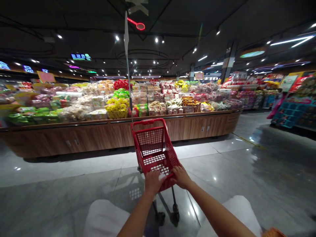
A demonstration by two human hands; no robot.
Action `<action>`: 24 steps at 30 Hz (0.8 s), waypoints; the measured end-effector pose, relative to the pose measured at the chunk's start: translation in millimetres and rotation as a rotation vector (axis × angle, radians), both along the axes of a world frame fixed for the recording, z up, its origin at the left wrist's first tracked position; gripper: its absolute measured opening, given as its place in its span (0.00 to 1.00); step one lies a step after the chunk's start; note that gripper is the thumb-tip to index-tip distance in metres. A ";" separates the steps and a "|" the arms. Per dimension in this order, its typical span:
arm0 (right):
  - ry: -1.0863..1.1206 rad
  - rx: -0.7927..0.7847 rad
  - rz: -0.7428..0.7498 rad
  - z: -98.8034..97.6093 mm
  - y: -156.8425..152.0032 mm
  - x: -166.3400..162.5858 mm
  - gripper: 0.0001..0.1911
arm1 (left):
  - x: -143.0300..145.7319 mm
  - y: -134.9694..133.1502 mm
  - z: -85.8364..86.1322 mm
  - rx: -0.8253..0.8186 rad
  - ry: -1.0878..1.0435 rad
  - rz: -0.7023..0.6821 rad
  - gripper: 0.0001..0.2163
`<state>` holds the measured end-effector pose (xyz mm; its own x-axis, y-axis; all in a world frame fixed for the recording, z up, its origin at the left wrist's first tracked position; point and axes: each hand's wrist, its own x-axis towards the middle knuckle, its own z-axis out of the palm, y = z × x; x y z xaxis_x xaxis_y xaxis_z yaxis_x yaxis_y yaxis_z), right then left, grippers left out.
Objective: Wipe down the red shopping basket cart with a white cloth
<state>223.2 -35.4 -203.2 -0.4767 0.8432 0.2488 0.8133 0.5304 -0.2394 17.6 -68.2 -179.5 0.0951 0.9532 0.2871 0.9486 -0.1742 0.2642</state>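
A small red shopping cart (170, 156) with grid sides stands in front of me, its basket holding nothing I can see. On the left part of its near rim, my left hand (153, 181) is closed around the edge. My right hand (181, 176) grips the right side of the same rim, fingers wrapped over it. A thin pole (128, 72) with a flag at its top rises from the cart's far left corner. Below the basket, dark wheels (174, 214) rest on the floor.
Beyond the cart runs a long wood-panelled display counter (172, 128) heaped with packaged food, including yellow packs (117, 108). A blue rack (291, 110) stands at the right. Shiny grey floor (229, 171) lies around the cart. Pale-clad knees (105, 217) show at the bottom.
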 end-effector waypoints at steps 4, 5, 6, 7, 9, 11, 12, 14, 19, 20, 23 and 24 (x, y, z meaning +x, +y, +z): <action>0.017 -0.034 0.021 1.0 4.1 -7.6 0.18 | 19.5 13.1 9.8 0.101 -0.317 0.124 0.18; 0.032 -0.039 0.035 1.3 5.6 -8.4 0.19 | 24.4 15.5 11.0 0.120 -0.360 0.129 0.18; 0.051 -0.043 0.049 0.9 7.1 -8.7 0.21 | 28.6 17.0 11.1 0.106 -0.366 0.124 0.19; 0.075 -0.048 0.062 -0.1 8.5 -8.8 0.23 | 31.6 17.4 10.0 0.053 -0.337 0.109 0.21; 0.150 -0.070 0.074 -2.7 10.9 -9.4 0.27 | 34.0 15.3 4.6 -0.120 -0.226 0.051 0.30; 0.292 -0.093 0.021 -4.0 11.4 -12.1 0.30 | 32.4 11.1 -3.1 -0.246 -0.153 -0.005 0.38; 0.383 -0.088 -0.033 -3.5 10.7 -14.7 0.32 | 31.0 8.7 -7.0 -0.258 -0.151 -0.031 0.40; 0.538 -0.030 -0.132 0.2 6.8 -22.0 0.34 | 28.3 4.2 -13.6 -0.195 -0.201 -0.082 0.43; 0.359 -0.056 0.059 13.9 -7.0 -40.2 0.31 | 15.9 -3.4 -15.6 0.007 -0.308 -0.229 0.49; 0.281 -0.098 0.089 15.5 -8.4 -41.1 0.29 | 10.2 -3.7 -12.6 -0.008 -0.287 -0.238 0.49; 0.151 -0.114 0.096 18.5 -9.6 -35.6 0.20 | -12.5 -1.2 1.0 -0.146 -0.099 -0.187 0.46; 0.144 -0.083 0.101 19.4 -9.9 -31.8 0.16 | -19.8 0.2 5.8 -0.191 -0.011 -0.151 0.45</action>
